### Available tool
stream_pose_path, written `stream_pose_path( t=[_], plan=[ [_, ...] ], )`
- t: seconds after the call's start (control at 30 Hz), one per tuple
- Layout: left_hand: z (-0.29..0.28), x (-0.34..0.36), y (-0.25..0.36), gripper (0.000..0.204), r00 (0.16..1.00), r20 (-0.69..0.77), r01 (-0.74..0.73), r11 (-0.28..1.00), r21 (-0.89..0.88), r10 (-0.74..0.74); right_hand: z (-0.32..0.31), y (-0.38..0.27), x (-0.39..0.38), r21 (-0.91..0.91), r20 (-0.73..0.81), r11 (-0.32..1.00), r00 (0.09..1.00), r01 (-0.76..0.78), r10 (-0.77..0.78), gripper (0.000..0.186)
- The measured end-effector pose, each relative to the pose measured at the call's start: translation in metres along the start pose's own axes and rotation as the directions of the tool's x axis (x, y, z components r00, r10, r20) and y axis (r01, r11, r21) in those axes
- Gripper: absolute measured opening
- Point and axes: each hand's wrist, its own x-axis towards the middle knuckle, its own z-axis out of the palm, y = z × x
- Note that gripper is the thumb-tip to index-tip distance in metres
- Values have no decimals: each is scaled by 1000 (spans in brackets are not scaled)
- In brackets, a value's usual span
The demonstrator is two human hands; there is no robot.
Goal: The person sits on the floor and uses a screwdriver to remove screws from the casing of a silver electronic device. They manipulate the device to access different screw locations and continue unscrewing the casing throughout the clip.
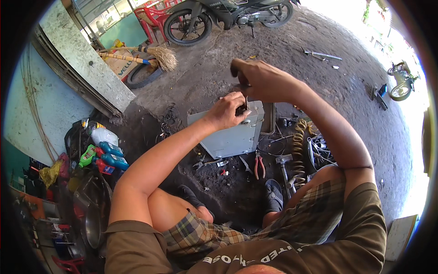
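A pale grey metal case stands on the dark ground in front of me, between my feet and the motorbike. Over its top edge, my left hand is closed, its fingers curled around a small dark piece whose kind I cannot make out. My right hand is just above and to the right, fingers bent inward and closed. A thin dark bit shows below it, but what it grips is hidden. Red-handled pliers and a hammer lie on the near side of the case.
Coiled yellowish hose and a tray of wrenches lie at right. Oil bottles cluster at left. A straw broom rests by a tyre. A motorbike stands at the back, and loose cables lie left of the case.
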Motion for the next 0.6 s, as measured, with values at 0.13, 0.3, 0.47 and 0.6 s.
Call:
stream_pose_path(
  t=[0.13,0.3,0.47,0.6],
  plan=[
    [6,1,-3,28,999,-38,-29,1000,-2,29,1,7,3,-8,36,1000,999,-10,11,29],
    [0,1,-1,28,1000,21,-11,1000,6,11,-4,5,-1,17,18,1000,999,26,-26,23],
    [-1,2,-2,28,999,15,-45,999,-18,46,-9,13,1,-8,59,1000,998,15,-15,23],
    [-3,2,-3,30,998,-11,-68,995,-67,68,-8,5,-1,-54,59,997,996,-60,63,25]
  ],
)
